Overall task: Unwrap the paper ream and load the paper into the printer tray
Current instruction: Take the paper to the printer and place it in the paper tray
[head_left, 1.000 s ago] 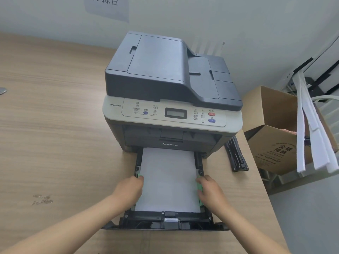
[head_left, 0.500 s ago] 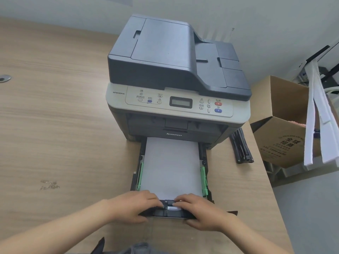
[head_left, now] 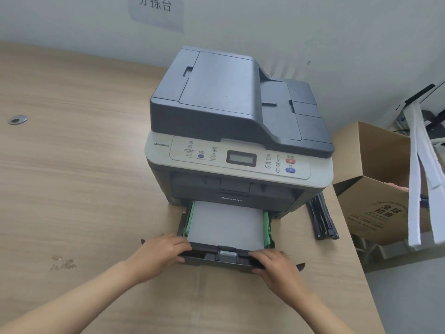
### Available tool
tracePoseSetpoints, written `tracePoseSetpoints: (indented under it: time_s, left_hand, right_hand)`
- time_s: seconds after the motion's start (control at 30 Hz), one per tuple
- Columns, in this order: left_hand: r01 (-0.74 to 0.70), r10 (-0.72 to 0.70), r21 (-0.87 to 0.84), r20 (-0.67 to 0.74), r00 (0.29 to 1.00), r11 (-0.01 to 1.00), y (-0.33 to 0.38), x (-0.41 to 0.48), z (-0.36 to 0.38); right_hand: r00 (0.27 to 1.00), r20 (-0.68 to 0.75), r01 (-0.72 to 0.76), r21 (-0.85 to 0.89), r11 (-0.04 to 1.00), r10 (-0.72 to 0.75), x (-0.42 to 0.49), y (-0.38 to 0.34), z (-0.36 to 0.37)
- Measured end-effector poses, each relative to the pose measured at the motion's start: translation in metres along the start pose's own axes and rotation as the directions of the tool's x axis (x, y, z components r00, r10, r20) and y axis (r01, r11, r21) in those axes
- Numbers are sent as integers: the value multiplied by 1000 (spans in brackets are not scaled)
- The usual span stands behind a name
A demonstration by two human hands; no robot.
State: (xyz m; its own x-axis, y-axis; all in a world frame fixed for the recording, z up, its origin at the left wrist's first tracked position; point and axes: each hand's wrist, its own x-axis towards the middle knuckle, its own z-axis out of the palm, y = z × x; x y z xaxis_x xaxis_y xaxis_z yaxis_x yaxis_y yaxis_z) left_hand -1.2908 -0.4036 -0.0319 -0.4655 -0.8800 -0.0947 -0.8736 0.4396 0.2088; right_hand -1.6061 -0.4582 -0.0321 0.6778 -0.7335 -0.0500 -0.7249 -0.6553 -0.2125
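Observation:
A grey printer [head_left: 231,121] stands on the wooden table [head_left: 72,165]. Its black paper tray [head_left: 216,257] sticks partly out of the front, holding a white paper stack [head_left: 225,222] between green side guides. My left hand [head_left: 161,251] grips the tray's front left corner. My right hand [head_left: 277,266] grips the front right corner. The tray's back part is hidden inside the printer. No wrapper is in view.
A black cartridge-like part [head_left: 322,218] lies on the table right of the printer. An open cardboard box [head_left: 370,184] and white foam strips [head_left: 419,189] stand beyond the table's right edge. A wall is close behind the printer.
My hands left the side guides, went to the tray's front edge, then spread to its corners. The tray has slid further into the printer, so less paper shows.

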Motion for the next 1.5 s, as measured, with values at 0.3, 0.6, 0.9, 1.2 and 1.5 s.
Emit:
tracePoseSetpoints:
  time_s: [0.3, 0.6, 0.9, 1.2, 1.5]
  left_hand:
    - [367, -381, -103, -198, 903, 924, -32, 8, -17]
    - [622, -812, -569, -155, 562, 539, -44, 31, -32]
    - [467, -761, -766, -45, 648, 443, -51, 49, -41]
    - [423, -837, -825, -105, 538, 375, -50, 60, -33]
    - [442, -847, -805, -134, 514, 396, -53, 61, -29]
  right_hand:
    - [935, -186, -309, -13, 951, 301, 3, 44, -22]
    - [669, -142, -502, 637, 585, 730, 37, 53, -46]
    - [764, -20, -433, 725, 535, 645, 52, 71, -42]
    - [673, -118, -380, 792, 477, 731, 61, 68, -33]
    - [633, -131, -397, 791, 465, 763, 63, 68, -33]
